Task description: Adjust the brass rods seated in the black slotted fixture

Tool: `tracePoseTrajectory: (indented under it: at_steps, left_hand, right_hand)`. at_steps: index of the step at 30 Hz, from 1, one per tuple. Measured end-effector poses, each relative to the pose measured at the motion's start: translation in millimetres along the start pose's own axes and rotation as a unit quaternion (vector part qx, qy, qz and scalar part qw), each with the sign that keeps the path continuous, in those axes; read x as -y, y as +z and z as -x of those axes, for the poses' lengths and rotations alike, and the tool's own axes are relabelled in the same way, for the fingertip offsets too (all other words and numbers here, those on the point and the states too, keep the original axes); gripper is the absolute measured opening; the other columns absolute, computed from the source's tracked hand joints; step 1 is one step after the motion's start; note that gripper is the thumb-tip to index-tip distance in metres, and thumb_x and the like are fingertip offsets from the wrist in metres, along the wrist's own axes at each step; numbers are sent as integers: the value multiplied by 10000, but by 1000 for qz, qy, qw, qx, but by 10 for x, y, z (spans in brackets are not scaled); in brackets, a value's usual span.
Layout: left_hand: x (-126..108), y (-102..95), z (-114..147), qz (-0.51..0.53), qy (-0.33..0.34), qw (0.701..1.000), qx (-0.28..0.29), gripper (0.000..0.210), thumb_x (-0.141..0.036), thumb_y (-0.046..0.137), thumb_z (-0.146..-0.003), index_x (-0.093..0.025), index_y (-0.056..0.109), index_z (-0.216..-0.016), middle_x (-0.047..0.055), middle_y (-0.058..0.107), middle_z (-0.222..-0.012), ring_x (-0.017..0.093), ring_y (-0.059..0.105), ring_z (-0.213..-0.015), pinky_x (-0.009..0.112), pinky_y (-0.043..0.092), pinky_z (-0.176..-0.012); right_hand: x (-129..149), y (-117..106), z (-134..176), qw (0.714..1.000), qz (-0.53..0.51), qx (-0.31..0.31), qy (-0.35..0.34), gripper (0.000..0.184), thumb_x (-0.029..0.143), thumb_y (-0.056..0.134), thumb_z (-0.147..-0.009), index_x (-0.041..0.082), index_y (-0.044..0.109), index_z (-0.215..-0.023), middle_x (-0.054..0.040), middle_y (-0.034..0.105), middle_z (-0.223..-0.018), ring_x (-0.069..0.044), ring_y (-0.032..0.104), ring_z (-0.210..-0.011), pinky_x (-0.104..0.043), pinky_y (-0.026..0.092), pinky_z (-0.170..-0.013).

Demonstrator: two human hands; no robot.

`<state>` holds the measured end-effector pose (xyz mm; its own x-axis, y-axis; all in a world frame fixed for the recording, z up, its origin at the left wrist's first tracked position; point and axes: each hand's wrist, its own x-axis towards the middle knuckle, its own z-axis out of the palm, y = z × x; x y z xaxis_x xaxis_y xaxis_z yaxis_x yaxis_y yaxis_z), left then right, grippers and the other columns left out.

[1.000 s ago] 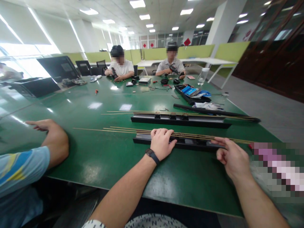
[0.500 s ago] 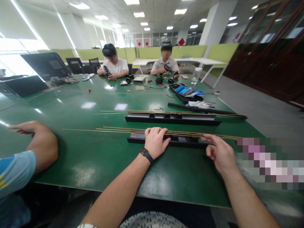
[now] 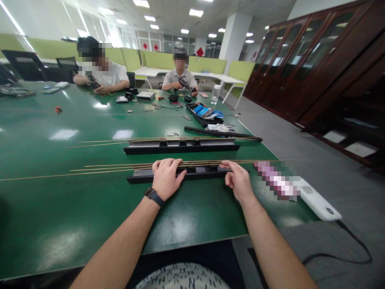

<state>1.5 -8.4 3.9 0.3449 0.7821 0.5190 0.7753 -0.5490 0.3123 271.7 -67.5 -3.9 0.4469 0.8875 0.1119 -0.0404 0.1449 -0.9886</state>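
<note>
The big green table (image 3: pixel 60 192) is under all my stuff. A long black tube (image 3: pixel 222 133) lies across from me, behind the far bar (image 3: pixel 180 149). The near bar (image 3: pixel 141 178) is right in front of me, black and long, and both of my hands are at it.

Thin gold rods (image 3: pixel 200 163) lie along the top of the near bar. They poke out past both ends – one goes all the way to the left edge of what I can see. More rods lie along the far bar too.

My left hand (image 3: pixel 168 176) lies over the rods. Its fingers are bent and side by side, with the thumb out on my side. I can't tell if they pinch anything. My right hand (image 3: pixel 239 180) has its pointer out at the rods and the others curled in. I can't tell if it grips one.

I think the step now is to hold the rods in place and line them up. The next move calls for a steady left hand and soft little nudges from the right – thin rods like these could roll or bend.
</note>
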Motion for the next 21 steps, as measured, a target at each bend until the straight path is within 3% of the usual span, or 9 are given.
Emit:
tracePoseTrajectory:
  at_steps: [11, 21]
  left_hand:
    - [10, 7, -1, -6, 8, 1000, -12, 318, -415, 643, -940, -261, 664, -1217, 80, 727, -1166, 295, 631, -1146, 499, 322, -1022]
    - [13, 12, -4, -7, 9, 1000, -9, 318, -412, 639, -945, -262, 657, -1225, 87, 724, -1176, 292, 629, -1145, 500, 321, -1024]
  right_hand:
    - [-35, -19, -50, 999, -18, -39, 0, 417, 548, 673, -878, 160, 754, -1007, -99, 763, -954, -51, 495, -354, -175, 218, -286]
    - [-10, 10, -4, 1000, -22, 7, 10, 405, 529, 681, -879, 166, 754, -1043, -104, 765, -1011, -51, 510, -363, -172, 215, -289]
